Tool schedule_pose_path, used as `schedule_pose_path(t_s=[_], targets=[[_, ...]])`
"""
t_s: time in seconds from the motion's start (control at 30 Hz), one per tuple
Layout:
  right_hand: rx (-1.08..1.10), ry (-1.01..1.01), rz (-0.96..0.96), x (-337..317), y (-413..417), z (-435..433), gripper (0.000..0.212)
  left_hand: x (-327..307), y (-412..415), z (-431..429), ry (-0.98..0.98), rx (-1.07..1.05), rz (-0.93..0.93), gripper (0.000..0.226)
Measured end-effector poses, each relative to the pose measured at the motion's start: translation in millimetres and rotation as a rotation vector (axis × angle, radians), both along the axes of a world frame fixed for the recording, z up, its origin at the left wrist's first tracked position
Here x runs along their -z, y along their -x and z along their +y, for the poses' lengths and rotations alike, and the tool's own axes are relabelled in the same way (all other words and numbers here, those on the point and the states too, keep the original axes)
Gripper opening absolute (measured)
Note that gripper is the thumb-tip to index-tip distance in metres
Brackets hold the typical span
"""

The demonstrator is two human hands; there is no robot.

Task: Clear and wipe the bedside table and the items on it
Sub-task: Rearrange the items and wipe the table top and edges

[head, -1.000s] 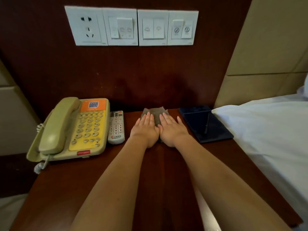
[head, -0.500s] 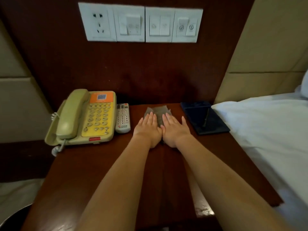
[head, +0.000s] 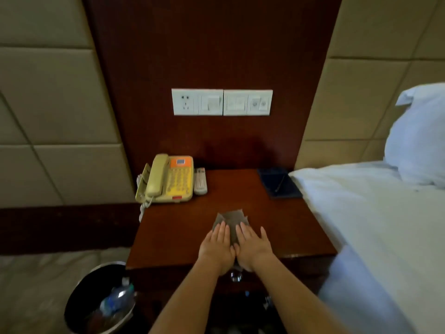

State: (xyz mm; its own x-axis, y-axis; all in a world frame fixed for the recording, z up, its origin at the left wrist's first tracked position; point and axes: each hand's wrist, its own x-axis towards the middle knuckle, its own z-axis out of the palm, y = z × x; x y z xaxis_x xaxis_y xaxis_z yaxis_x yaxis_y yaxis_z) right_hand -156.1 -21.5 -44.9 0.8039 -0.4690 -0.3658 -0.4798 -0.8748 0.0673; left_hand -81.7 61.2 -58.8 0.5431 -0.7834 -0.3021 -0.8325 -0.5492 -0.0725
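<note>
1. Left hand [head: 217, 247] and right hand [head: 252, 248] side by side, flat, palms down, fingers straight and wide open, gripping nothing.
2. Both pressing on a thin grey-brown square wiping cloth [head: 231, 224], a bit crumpled, front part hidden under the hands.
3. Cloth flat on the smooth, shiny dark red-brown wooden bedside table [head: 240, 189], near the front edge, in the middle.
4. Far left corner: a chunky beige plastic telephone [head: 166, 180] with yellow buttons, an orange top patch and a curly cord.
5. Just beside its right edge: a slim white plastic remote control [head: 200, 181].
6. Far right corner: a flat dark blue rectangular tray [head: 279, 183] with a thin pen lying in it.
7. On the wall: a row of white plastic switch and socket plates [head: 222, 102].
8. On the floor to the left: a round black bin [head: 101, 297] with rubbish inside.
9. On the right: a soft white bed sheet [head: 373, 213] and a puffy white pillow [head: 419, 136].
</note>
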Motion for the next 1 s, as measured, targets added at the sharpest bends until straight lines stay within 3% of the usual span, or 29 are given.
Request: schedule_pose_path(t_s=[0.3, 0.77, 1.0], targets=[[0.006, -0.02, -0.01, 7.0, 6.7, 5.7, 0.058, 6.4, 7.5, 10.4, 0.053, -0.021, 0.062, 0.059], [0.079, 0.106, -0.089, 26.2, -96.7, -109.5, 0.055, 17.4, -97.7, -109.4, 0.202, -0.028, 0.039, 0.058], [0.107, 0.092, -0.105, 28.4, -94.3, -107.8, 0.055, 18.4, -94.7, -107.4, 0.223, -0.016, 0.053, 0.058]])
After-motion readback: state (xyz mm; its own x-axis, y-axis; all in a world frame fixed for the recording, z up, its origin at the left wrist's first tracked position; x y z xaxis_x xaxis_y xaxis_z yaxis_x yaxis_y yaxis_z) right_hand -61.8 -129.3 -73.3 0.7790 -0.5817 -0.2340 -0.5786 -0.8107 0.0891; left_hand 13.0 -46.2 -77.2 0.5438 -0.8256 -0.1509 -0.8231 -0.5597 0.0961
